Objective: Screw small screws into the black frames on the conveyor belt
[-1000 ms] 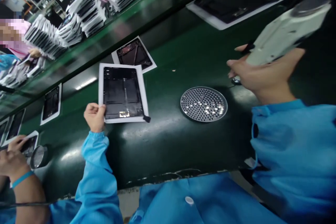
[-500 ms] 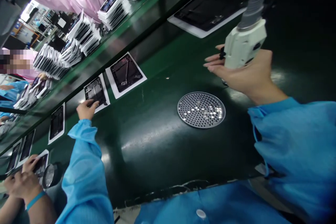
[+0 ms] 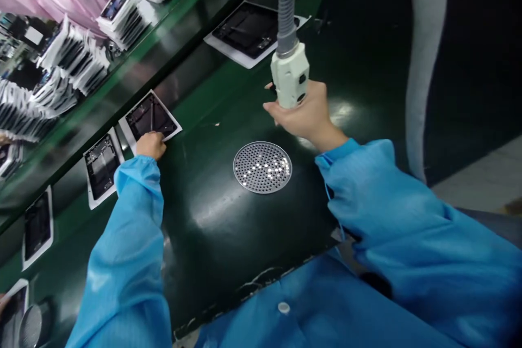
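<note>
– Panel (image 3: pixel 139 118) status?
– Dark, crossed by one strip (image 3: pixel 152 113); on a white sheet (image 3: pixel 128 132) on the bench (image 3: pixel 199 174), my left hand (image 3: pixel 151 145) at its near edge. My right hand (image 3: pixel 308 119) is closed around a pale handpiece (image 3: pixel 290 76).
– Change?
– Half a second ago, my left hand was at the neighbouring panel (image 3: pixel 103 166).
– Obscured?
– My left fingertips; I cannot tell their opening or grip.

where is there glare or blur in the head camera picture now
In the head view, pale glare patches streak the green bench near the perforated dish; also in the head view, the stacked panels at upper left look blurred, while the pale tool looks clearer.
</note>
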Demonstrator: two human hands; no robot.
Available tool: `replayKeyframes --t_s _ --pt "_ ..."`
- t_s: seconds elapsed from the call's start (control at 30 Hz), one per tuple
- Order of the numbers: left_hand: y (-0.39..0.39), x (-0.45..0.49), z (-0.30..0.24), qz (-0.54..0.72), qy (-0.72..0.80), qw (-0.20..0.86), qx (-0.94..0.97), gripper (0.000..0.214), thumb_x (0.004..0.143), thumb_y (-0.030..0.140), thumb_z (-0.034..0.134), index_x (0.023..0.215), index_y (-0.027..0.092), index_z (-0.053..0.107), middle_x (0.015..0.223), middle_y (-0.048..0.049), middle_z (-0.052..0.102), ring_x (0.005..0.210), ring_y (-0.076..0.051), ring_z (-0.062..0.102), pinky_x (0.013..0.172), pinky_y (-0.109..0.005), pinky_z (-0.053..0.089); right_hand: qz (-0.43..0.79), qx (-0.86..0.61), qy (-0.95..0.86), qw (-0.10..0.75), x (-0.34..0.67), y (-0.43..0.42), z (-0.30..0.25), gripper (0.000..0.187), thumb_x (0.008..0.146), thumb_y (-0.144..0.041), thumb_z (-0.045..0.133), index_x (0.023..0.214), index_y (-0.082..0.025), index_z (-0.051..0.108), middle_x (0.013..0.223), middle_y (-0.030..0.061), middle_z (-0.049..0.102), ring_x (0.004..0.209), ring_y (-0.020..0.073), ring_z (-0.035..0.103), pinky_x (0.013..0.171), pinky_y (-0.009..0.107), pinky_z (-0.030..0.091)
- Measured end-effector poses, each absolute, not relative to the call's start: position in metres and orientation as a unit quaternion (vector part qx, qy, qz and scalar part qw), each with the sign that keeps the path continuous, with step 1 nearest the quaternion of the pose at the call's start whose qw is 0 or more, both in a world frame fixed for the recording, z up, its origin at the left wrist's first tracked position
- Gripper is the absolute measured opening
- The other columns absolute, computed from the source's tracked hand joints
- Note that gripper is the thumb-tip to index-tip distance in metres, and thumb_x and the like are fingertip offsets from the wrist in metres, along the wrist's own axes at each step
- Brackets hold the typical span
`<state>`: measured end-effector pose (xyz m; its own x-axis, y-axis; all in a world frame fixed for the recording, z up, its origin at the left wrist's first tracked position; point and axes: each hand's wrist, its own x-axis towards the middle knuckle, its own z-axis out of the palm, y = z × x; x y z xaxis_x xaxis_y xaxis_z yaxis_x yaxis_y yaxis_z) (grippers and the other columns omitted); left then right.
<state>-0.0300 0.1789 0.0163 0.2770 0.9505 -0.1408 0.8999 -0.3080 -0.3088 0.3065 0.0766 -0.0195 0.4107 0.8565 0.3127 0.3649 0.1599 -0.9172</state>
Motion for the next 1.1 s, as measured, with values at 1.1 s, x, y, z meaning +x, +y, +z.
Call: replayKeyframes --t_s 1.1 --pt "-0.026 -0.015 -0.012 -0.108 -0.575 -0.09 -0.806 0.023 0.086 0.033 0.063 0.099 0.016 0.071 0.105 -0.0097 0.067 0.098 -0.025 0.061 0.087 -0.039 0.051 0.372 -0.415 -0.522 0.646 0.239 0.035 -0.014 0.023 0.066 -0.024 0.077 0.082 -0.023 0.061 0.045 -0.008 0.054 0.036 0.0114 0.049 0.04 0.027 0.046"
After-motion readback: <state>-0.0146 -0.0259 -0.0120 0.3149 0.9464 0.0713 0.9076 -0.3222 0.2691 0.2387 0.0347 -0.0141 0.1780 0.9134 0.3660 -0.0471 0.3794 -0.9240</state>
